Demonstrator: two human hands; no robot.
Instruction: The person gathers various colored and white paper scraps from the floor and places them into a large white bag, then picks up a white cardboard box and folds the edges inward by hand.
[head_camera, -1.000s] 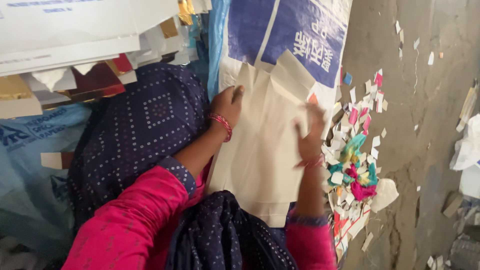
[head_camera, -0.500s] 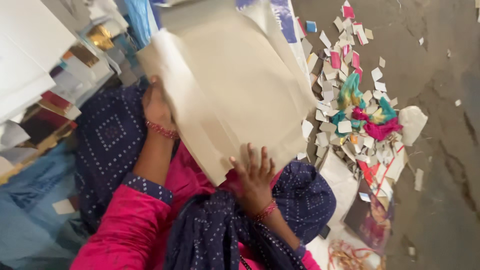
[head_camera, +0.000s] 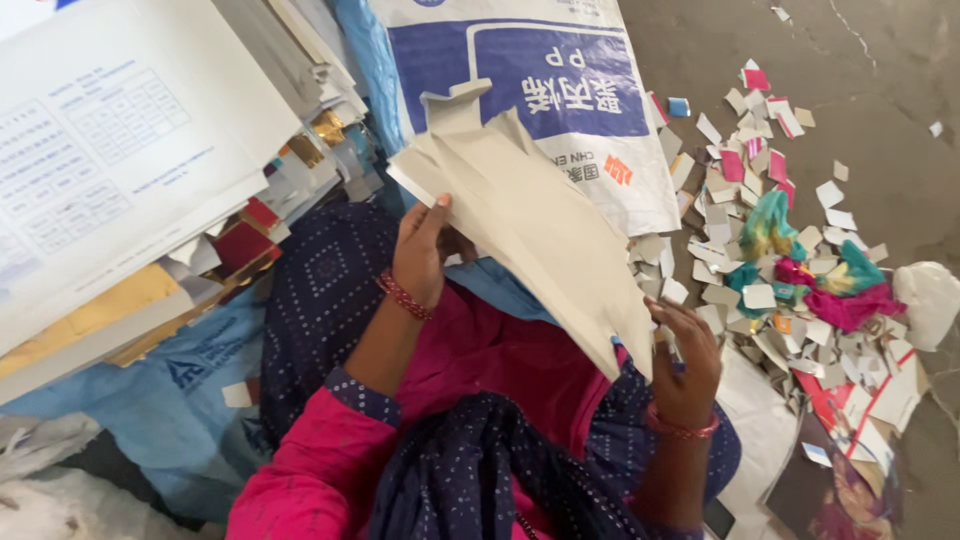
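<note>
I had the beige cardboard sheets (head_camera: 530, 220) lifted over my lap, left hand (head_camera: 420, 250) pinching their near edge, right hand (head_camera: 685, 355) closed on the lower corner. They looked light, fairly stiff yet bendable, so edge grips seemed best. Paper scraps (head_camera: 780, 250) littered the floor (head_camera: 900, 70).
</note>
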